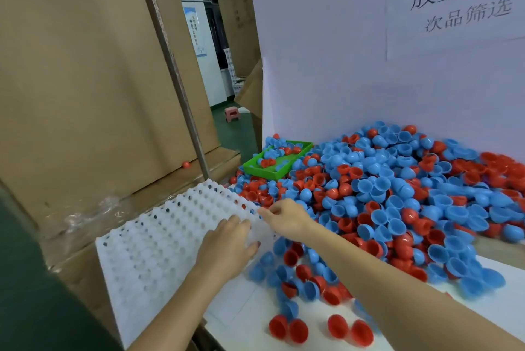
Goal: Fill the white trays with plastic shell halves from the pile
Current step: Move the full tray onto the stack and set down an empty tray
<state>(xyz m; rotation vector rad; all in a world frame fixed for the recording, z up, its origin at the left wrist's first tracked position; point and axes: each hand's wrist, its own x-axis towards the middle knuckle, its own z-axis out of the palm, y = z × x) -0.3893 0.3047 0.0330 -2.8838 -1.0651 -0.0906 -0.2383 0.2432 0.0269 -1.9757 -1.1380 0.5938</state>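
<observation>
A white tray (pixel 159 237) with rows of round cups lies on the table's left side, its far end tilted up. My left hand (pixel 227 248) rests flat on its right part, fingers straight. My right hand (pixel 284 217) pinches the tray's right edge with curled fingers. A large pile of blue and red plastic shell halves (pixel 397 194) covers the table to the right, touching the tray's far right corner. I see no shells in the tray's cups.
A green bin (pixel 277 163) holding a few shells sits at the pile's far left. Loose red halves (pixel 321 328) lie near the front edge. Cardboard boxes (pixel 85 80) stand left, a white board (pixel 355 66) with a paper sign behind the pile.
</observation>
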